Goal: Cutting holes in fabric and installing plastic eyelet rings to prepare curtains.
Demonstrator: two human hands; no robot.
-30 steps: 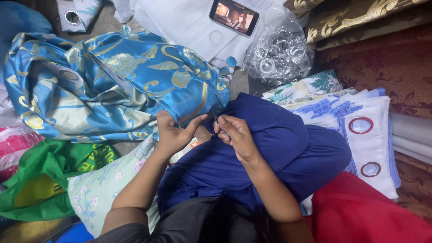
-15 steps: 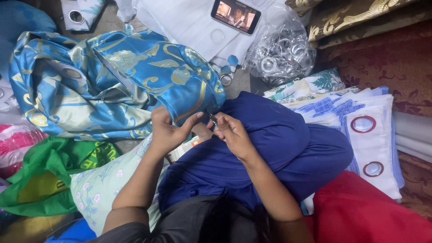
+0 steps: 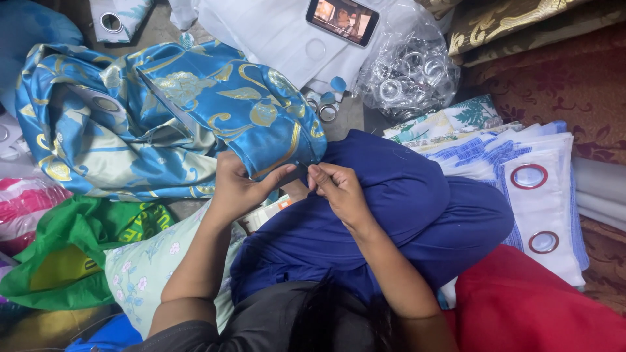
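The glossy light-blue satin curtain with gold leaf print [image 3: 176, 117] lies bunched across the upper left of the floor, its folded edge drawn down to the middle. The left hand [image 3: 238, 189] clasps that edge from below, thumb stretched toward the right, its grip pressed onto the cloth. The right hand [image 3: 339, 192] meets it, fingertips [image 3: 316, 175] pinched together at the same hem; what they nip is too small to tell. Both forearms reach up from the bottom, elbows bent. Under the hands sits dark navy cloth [image 3: 398, 208]. Around: a clear bag of metal eyelet rings [image 3: 407, 72], a phone [image 3: 342, 18] on white fabric, striped white curtains with red-rimmed eyelets [image 3: 528, 189], a green bag [image 3: 72, 254].
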